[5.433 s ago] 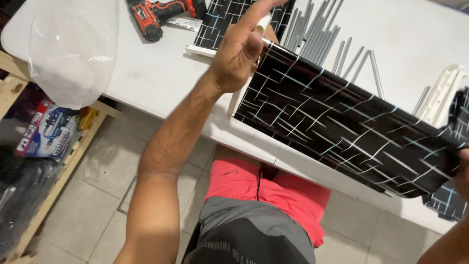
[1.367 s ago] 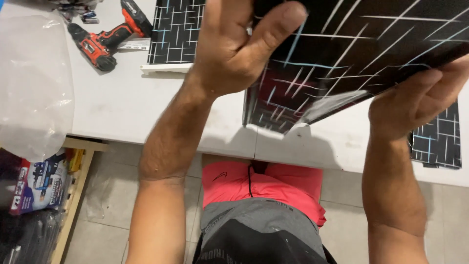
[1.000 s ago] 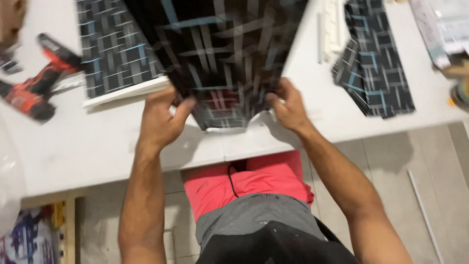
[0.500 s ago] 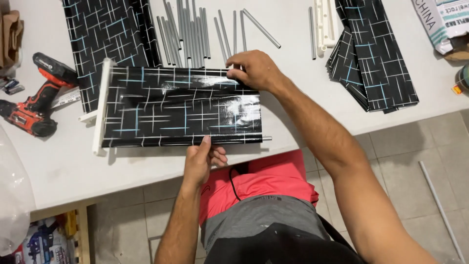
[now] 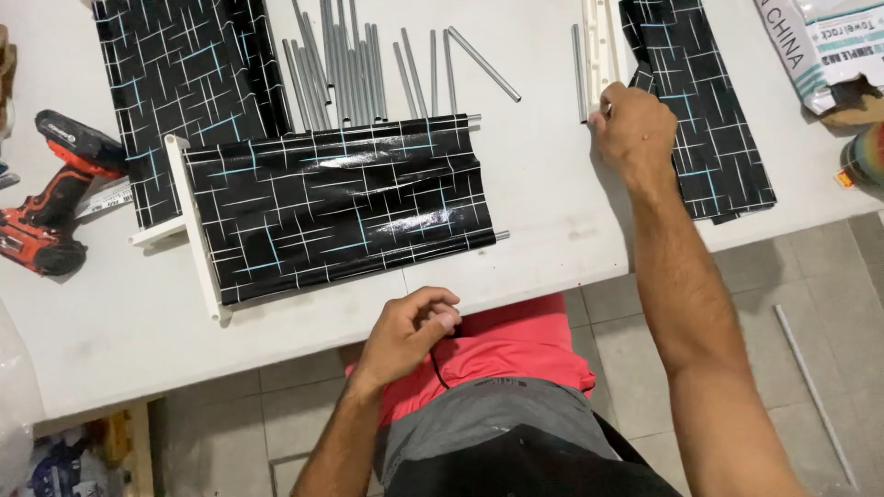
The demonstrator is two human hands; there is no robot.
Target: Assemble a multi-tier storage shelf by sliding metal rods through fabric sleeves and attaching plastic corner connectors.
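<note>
At upper right, the right hand (image 5: 633,129) curls its grip around the lower end of a white plastic rail (image 5: 600,46) lying on the desk (image 5: 543,193). The left hand (image 5: 410,333), loosely curled and holding nothing, rests at the desk's near edge, just below the black patterned fabric panel (image 5: 336,204) spread at centre.

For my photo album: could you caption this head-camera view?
Right hand reaches a white rail beside metal rods; left hand rests at the table edge below a black patterned panel.
</note>
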